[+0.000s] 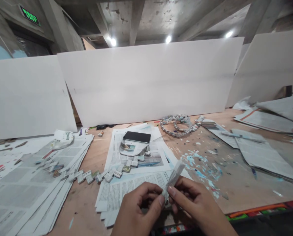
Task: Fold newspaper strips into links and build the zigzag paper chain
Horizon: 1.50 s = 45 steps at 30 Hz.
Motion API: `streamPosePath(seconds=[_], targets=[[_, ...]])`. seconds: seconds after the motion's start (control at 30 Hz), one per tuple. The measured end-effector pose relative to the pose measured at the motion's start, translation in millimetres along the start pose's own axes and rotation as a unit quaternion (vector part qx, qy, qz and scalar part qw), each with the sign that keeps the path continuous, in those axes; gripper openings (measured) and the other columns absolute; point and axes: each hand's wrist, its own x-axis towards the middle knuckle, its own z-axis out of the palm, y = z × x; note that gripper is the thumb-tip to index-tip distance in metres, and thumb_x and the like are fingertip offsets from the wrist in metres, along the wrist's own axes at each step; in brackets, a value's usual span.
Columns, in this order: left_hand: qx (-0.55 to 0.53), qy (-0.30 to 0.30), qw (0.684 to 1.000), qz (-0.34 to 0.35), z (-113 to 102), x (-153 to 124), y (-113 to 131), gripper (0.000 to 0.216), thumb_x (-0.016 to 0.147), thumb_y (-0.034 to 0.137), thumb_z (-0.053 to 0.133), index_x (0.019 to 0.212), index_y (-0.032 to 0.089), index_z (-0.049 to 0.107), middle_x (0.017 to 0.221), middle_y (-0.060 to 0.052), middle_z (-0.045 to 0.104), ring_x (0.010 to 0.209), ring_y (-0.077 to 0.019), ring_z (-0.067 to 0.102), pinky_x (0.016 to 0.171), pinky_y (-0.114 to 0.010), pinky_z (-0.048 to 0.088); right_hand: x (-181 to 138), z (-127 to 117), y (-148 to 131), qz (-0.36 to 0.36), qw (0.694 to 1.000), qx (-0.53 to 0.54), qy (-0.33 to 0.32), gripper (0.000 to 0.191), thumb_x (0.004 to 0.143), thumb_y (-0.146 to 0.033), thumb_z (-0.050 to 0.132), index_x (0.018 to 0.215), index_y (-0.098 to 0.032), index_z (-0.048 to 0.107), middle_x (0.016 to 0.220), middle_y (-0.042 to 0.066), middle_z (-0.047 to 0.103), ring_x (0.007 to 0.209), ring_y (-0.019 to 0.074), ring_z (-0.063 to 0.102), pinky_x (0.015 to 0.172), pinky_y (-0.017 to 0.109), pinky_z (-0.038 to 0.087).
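Note:
Between my two hands is a narrow folded strip of newspaper (174, 175), tilted up to the right. My left hand (142, 206) pinches its lower end between thumb and fingers. On the other side, the thumb and fingers of my right hand (192, 200) grip the same strip. Beneath them lies a stack of newspaper sheets (126, 186). A zigzag chain of folded paper (109, 175) runs leftward from this stack across the table. Just beyond the hands, a smartphone (137, 137) rests on a pale item with a clear edge, whose kind I cannot make out.
A coiled woven paper chain (163, 129) lies at the back, near small folded strips (209, 124). More newspapers (45, 183) cover the left, with a crumpled plastic bag (62, 139) on them. Newspaper sheets (264, 154) lie right. Blue scraps (200, 167) litter the table; white boards (148, 82) stand behind.

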Motion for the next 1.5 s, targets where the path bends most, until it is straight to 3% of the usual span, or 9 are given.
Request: streamPosePath(seconds=[0.2, 0.33, 0.47, 0.73, 0.9, 1.03, 1.2, 1.5], targets=[[0.050, 0.024, 0.998, 0.026, 5.3, 5.2, 4.5, 0.020, 0.090, 0.037, 0.065, 0.086, 0.019, 0.073, 0.084, -0.002, 0.077, 0.081, -0.0195, 0.070, 0.073, -0.024, 0.051, 0.0, -0.4, 1.5, 0.000, 1.000, -0.030, 0.008, 0.045, 0.079, -0.063, 0.074, 0.076, -0.019, 0.066, 0.052, -0.005, 0.055, 0.041, 0.0083, 0.040, 0.039, 0.019, 0.029], [0.029, 0.033, 0.999, 0.018, 10.8, 4.8, 2.0, 0.018, 0.089, 0.035, 0.065, 0.084, 0.019, 0.072, 0.079, -0.001, 0.076, 0.076, -0.0181, 0.069, 0.070, -0.022, 0.050, -1.1, -2.4, 1.9, -0.014, 0.999, -0.042, 0.010, 0.048, 0.087, -0.065, 0.065, 0.071, -0.019, 0.059, 0.052, -0.003, 0.057, 0.040, 0.0084, 0.040, 0.039, 0.019, 0.027], [-0.005, 0.044, 0.999, 0.025, 18.1, 2.6, -1.5, 0.017, 0.088, 0.034, 0.067, 0.081, 0.018, 0.071, 0.077, -0.001, 0.077, 0.075, -0.0183, 0.071, 0.070, -0.023, 0.051, -0.3, -6.8, 7.7, -0.032, 0.997, -0.053, 0.045, 0.050, 0.087, -0.063, 0.065, 0.065, -0.019, 0.058, 0.053, -0.003, 0.056, 0.045, 0.0104, 0.047, 0.043, 0.020, 0.033], [-0.048, 0.056, 0.997, 0.018, 27.5, 4.4, -11.8, 0.025, 0.090, 0.041, 0.068, 0.084, 0.017, 0.071, 0.077, -0.004, 0.078, 0.073, -0.0195, 0.073, 0.068, -0.023, 0.053, 0.3, -4.5, 4.4, -0.045, 0.999, -0.020, -0.005, 0.032, 0.083, -0.047, 0.077, 0.077, -0.018, 0.065, 0.059, -0.005, 0.056, 0.054, 0.0111, 0.050, 0.052, 0.020, 0.043], [0.019, 0.048, 0.998, 0.040, 20.3, 3.0, -5.2, 0.018, 0.092, 0.034, 0.063, 0.087, 0.019, 0.070, 0.083, -0.003, 0.079, 0.078, -0.0187, 0.074, 0.070, -0.021, 0.053, -0.4, -2.4, 5.5, -0.036, 0.999, -0.028, -0.009, 0.032, 0.087, -0.047, 0.073, 0.076, -0.019, 0.063, 0.057, -0.007, 0.048, 0.051, 0.0091, 0.041, 0.046, 0.019, 0.033], [0.087, 0.056, 0.994, 0.037, 16.8, 2.6, 1.8, 0.017, 0.091, 0.031, 0.059, 0.082, 0.020, 0.068, 0.076, 0.000, 0.076, 0.071, -0.0158, 0.071, 0.064, -0.019, 0.049, 0.4, -3.3, 7.6, -0.033, 0.999, -0.036, -0.017, 0.033, 0.084, -0.045, 0.075, 0.075, -0.018, 0.060, 0.059, -0.006, 0.049, 0.054, 0.0094, 0.042, 0.049, 0.019, 0.034], [0.075, 0.077, 0.993, 0.038, 20.4, 3.0, -0.7, 0.017, 0.091, 0.031, 0.058, 0.083, 0.020, 0.066, 0.075, 0.000, 0.073, 0.069, -0.0150, 0.070, 0.063, -0.018, 0.049, 1.9, -5.7, 8.3, -0.006, 0.999, -0.027, -0.040, 0.033, 0.081, -0.044, 0.079, 0.077, -0.019, 0.059, 0.060, -0.006, 0.050, 0.055, 0.0094, 0.043, 0.049, 0.018, 0.034], [0.204, 0.049, 0.969, 0.128, 11.5, 3.3, -7.1, 0.016, 0.096, 0.027, 0.050, 0.089, 0.023, 0.064, 0.086, 0.000, 0.072, 0.082, -0.0178, 0.069, 0.073, -0.022, 0.048, 8.7, -12.3, 23.0, -0.025, 0.996, -0.064, -0.065, 0.025, 0.086, -0.042, 0.075, 0.083, -0.019, 0.064, 0.064, -0.005, 0.051, 0.056, 0.0106, 0.045, 0.048, 0.018, 0.037]])
